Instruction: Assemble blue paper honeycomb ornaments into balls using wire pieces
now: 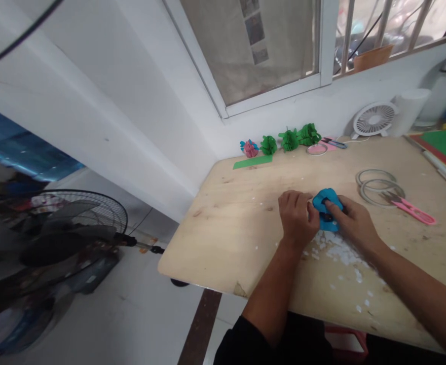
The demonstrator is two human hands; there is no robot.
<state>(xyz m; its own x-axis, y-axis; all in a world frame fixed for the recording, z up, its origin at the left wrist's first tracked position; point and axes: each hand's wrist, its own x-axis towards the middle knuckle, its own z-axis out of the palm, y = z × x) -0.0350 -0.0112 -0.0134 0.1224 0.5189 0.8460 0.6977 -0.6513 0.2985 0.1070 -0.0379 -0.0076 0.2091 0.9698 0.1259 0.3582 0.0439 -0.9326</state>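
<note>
A folded blue paper piece, with dark gaps in its middle, is held between my two hands above the wooden table. My left hand is closed at its left edge, fingers curled. From the right, my right hand pinches it, thumb laid over the top. White paper scraps lie scattered beneath and in front of my hands. To the right are pink-handled scissors, resting against several grey rings.
Green paper shapes, a pink and blue one and a green strip line the table's back. A small white fan stands back right, near coloured sheets. On the floor at left is a black fan.
</note>
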